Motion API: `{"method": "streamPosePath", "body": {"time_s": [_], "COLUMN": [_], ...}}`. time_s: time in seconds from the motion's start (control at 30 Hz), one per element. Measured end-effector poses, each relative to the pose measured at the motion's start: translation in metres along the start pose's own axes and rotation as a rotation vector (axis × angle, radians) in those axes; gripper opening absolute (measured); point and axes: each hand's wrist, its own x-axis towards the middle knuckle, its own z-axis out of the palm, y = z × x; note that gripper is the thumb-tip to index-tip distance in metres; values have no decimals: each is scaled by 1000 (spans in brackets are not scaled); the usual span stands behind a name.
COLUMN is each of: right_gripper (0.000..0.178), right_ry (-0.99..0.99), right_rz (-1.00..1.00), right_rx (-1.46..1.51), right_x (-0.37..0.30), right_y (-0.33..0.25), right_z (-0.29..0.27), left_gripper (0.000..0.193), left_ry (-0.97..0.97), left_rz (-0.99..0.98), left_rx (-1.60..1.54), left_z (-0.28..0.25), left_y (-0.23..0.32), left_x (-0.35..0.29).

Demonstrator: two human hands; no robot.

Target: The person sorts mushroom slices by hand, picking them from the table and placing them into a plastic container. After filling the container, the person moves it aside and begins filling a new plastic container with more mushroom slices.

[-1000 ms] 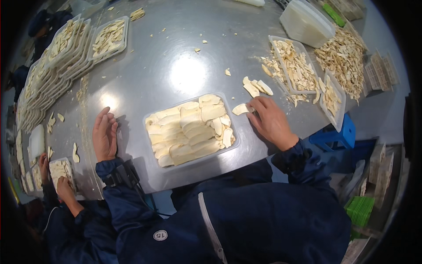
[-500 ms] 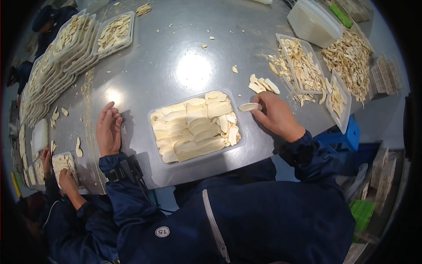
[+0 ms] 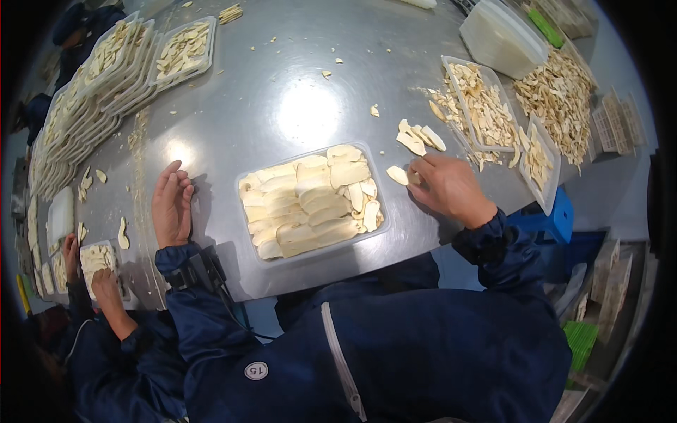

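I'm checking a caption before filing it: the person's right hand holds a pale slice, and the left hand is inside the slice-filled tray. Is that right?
Not quite: the left hand is outside the slice-filled tray, off to its left, as the head view shows. The rest is correct: the right hand holds a pale slice.

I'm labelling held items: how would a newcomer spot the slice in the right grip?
On the metal table, find the clear tray of layered slices near the picture's centre. Just right of it, the right grip pinches one pale mushroom slice. Unlike the loose slices just beyond, it is held.
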Motion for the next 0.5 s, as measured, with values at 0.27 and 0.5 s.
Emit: {"method": "streamPosePath", "body": {"time_s": [0.27,0.5], "right_gripper": [22,23], "right_ry": [-29,-20], "right_rz": [-106,-525], "right_rx": [40,16], "right_x": [15,52], "right_y": [-12,-40], "right_z": [-20,-8], "left_gripper": [33,32], "left_ry": [-19,3], "left_rz": [21,14], "left_rx": [14,20], "left_z": [2,1], "left_y": [-2,-1], "left_x": [1,0]}}
